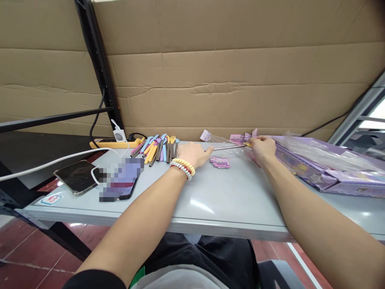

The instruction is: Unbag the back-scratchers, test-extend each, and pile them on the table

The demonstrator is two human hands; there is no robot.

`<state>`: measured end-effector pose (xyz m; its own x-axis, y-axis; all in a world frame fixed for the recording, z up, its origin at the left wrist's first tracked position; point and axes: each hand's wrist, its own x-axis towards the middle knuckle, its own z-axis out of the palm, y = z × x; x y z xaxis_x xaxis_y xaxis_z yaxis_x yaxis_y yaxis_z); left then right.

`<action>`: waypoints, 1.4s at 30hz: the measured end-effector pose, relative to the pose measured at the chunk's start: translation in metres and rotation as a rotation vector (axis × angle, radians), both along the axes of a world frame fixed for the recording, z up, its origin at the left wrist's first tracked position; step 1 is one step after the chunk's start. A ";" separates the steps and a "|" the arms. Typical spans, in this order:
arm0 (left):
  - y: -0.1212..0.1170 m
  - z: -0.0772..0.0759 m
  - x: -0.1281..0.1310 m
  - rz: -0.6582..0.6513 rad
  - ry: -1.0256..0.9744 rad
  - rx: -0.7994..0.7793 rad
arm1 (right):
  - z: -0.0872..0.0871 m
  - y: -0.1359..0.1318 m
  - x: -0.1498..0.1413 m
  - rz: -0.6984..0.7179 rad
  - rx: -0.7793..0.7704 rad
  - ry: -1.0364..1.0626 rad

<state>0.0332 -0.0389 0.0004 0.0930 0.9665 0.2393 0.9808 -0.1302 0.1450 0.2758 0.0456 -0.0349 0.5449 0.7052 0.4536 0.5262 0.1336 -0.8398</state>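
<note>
Spanning the gap between two bare hands, a thin metal rod [230, 147] lies nearly level over the bench [222, 196] in the head view. The left hand [194, 154] has its fingers closed around the rod's 9 o'clock end, with the index finger pointing along it. At the 3 o'clock end, the right hand's [262, 148] fingers pinch just by the small yellow tip [248, 144]; their exact grip is partly hidden.

Taking the rod as the clock's centre, small purple cards [220, 162] lie near it at 7 o'clock, and clear wrap [221, 139] lies behind it at 11. More purple cards [237, 137] sit at 1 o'clock. A pile of coloured sticks [152, 154] spreads at 9, two phones lie farther out at 8, and a purple box [325, 174] stands at 3 to 4, beside the right forearm.

For good handling, both hands would best act along one straight line, since sideways force could bend so slim a shaft. A light pinch close to the tip's base should spare the tip, while the firmer hold belongs at the 9 o'clock end. Slightly more lift would help the rod clear the wrap.
</note>
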 end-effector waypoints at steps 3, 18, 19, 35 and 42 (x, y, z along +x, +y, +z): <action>0.000 0.000 -0.001 -0.003 0.004 0.012 | 0.007 -0.009 -0.008 -0.103 -0.051 0.048; -0.001 -0.002 0.003 -0.008 -0.040 0.061 | 0.024 -0.042 -0.064 0.215 -0.114 -0.261; -0.003 -0.002 0.004 -0.011 -0.042 0.070 | 0.026 -0.045 -0.068 0.245 -0.134 -0.270; -0.003 -0.008 0.012 -0.054 0.016 0.130 | 0.024 -0.043 -0.059 0.496 -0.189 -0.308; -0.003 -0.011 0.015 -0.087 -0.031 0.154 | 0.028 -0.045 -0.051 0.578 -0.065 -0.226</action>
